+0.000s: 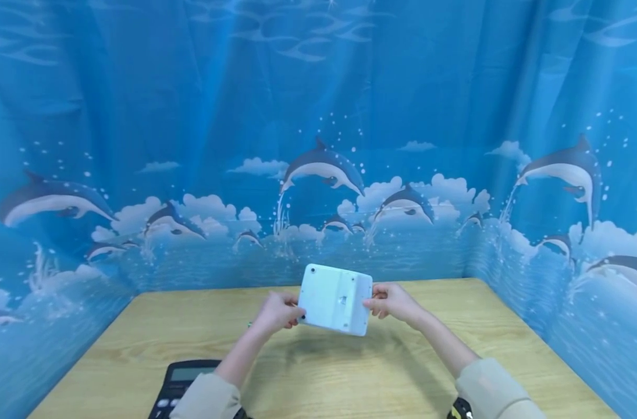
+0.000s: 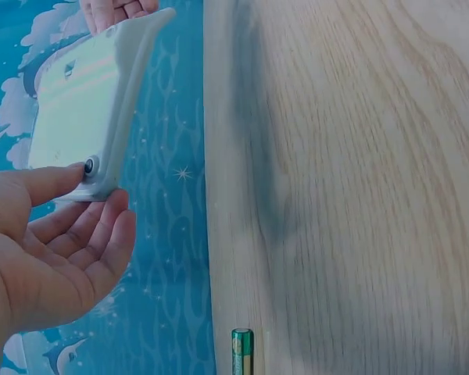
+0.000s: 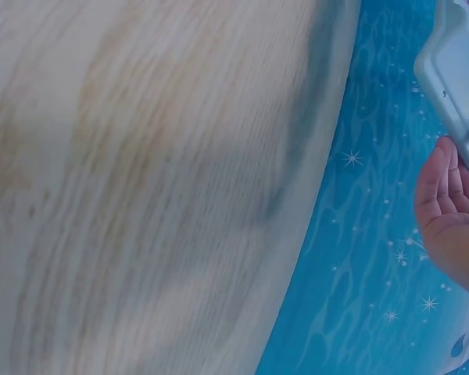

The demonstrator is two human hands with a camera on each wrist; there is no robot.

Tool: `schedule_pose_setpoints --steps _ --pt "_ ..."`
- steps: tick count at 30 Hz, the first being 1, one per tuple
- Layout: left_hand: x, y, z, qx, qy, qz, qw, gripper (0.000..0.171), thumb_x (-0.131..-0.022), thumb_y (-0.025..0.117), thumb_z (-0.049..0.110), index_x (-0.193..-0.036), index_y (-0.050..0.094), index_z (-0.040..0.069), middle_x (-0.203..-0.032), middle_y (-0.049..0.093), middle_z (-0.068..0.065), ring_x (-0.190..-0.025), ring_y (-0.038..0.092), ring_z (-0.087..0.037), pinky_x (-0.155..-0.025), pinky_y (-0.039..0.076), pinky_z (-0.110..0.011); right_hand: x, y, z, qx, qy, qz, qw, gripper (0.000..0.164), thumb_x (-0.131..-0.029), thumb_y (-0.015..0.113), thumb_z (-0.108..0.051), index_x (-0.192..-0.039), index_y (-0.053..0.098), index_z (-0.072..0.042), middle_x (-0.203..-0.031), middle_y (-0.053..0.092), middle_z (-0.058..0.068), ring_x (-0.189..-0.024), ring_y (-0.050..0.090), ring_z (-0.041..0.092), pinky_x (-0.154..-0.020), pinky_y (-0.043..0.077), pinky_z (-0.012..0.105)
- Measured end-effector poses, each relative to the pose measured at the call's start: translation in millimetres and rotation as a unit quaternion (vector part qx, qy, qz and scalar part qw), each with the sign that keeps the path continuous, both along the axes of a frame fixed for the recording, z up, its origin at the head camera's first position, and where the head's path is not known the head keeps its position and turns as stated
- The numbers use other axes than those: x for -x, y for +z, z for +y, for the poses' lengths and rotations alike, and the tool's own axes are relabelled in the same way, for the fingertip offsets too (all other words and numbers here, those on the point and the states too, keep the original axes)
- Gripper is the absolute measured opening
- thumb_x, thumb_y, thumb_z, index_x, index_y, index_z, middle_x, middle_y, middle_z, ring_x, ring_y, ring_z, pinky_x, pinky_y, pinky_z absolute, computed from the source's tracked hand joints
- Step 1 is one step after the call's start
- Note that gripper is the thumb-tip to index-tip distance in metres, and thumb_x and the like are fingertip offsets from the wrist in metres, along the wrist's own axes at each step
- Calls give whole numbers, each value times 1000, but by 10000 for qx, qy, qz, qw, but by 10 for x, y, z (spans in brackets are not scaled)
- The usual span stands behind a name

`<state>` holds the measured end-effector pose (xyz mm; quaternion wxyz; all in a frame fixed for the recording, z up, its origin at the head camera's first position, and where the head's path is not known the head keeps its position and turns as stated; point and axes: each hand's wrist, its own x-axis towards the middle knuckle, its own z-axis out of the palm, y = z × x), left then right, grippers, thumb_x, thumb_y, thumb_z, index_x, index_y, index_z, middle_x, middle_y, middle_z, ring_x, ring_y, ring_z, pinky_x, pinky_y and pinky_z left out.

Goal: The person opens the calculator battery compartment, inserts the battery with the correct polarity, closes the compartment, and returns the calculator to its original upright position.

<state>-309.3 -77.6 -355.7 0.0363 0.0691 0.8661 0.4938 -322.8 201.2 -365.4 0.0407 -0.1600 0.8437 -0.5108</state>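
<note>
Both hands hold up a white calculator point(image 1: 326, 298), its back toward me in the head view. Screws, dark round feet and a small latch show on that back; the front is hidden. My left hand point(image 1: 277, 313) pinches the left edge, thumb on the back near a lower corner and fingers behind. On the opposite edge, my right hand point(image 1: 397, 304) grips with thumb and fingers. The left wrist view shows the calculator's side point(image 2: 129, 101) and raised end. Only part of the calculator point(image 3: 453, 74) appears in the right wrist view.
A black calculator point(image 1: 178, 375) lies at the table's front left, partly covered by the left sleeve. Near the left forearm is a green and gold battery point(image 2: 242, 351) on the wooden table point(image 1: 192, 317). A blue dolphin-print curtain point(image 1: 428, 116) encloses the back and sides.
</note>
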Motion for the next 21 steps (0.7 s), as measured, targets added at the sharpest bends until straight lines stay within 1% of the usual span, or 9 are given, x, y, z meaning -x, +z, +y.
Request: schedule_pose_setpoints --steps 2,4,7,9,11,14,16,18,21 --pt "-15 3 21 57 -15 -11 10000 19 -80 67 4 -97 66 -6 -71 62 -8 -59 58 -16 -54 51 -30 8 -18 1 49 -51 -56 10000 31 -86 65 -16 -105 57 7 -76 62 6 -67 58 17 -63 52 40" --pt "-28 1 38 149 -50 -31 9999 16 -81 67 4 -94 66 -5 -71 61 -8 -58 58 -15 -54 51 -31 11 -36 4 82 -87 -109 9999 37 -86 64 -15 -112 54 9 -75 62 5 -66 58 17 -63 52 41" --pt "-44 -22 58 238 -126 -82 9996 13 -81 67 4 -91 66 -5 -70 61 -8 -57 57 -15 -53 51 -30 -1 -50 3 55 -93 -168 9998 41 -86 63 -13 -116 50 12 -74 62 6 -65 58 16 -63 52 42" --pt "-53 -55 64 260 -193 -69 9995 15 -80 67 3 -92 66 -7 -68 62 -8 -54 58 -14 -52 51 -30 -14 -64 1 -6 -76 -241 9997 41 -86 63 -12 -116 50 13 -74 62 6 -65 58 17 -63 52 40" --pt "-65 -92 72 286 -244 -32 9993 20 -79 66 2 -96 64 -9 -67 61 -8 -52 57 -14 -50 51 -30 -26 -80 -2 -75 -47 -318 9995 40 -86 62 -11 -115 50 14 -75 62 7 -65 58 18 -63 53 38" --pt "-91 -134 91 347 -263 28 9990 27 -77 66 1 -101 61 -10 -64 61 -8 -49 57 -15 -48 51 -30 -29 -120 -4 -161 -36 -435 9989 39 -86 61 -11 -114 50 14 -75 61 7 -66 59 19 -64 53 38" --pt "-109 -148 107 384 -233 2 9990 25 -77 65 2 -98 61 -10 -64 60 -8 -48 57 -15 -47 51 -30 -33 -137 -11 -233 -59 -454 9987 37 -86 62 -12 -112 52 13 -74 60 7 -65 59 19 -64 53 39" --pt "-126 -154 122 398 -176 -69 9990 19 -77 65 3 -92 61 -8 -65 60 -9 -47 58 -16 -47 51 -30 -38 -152 -24 -342 -103 -467 9983 35 -87 62 -14 -110 55 11 -73 60 8 -65 59 20 -63 53 39" --pt "-139 -174 140 480 -97 -162 9987 13 -78 65 3 -85 60 -6 -67 59 -9 -47 58 -17 -47 51 -30 -59 -172 -46 -614 -146 -517 9967 32 -87 63 -18 -105 59 8 -70 60 9 -62 58 20 -60 53 37"
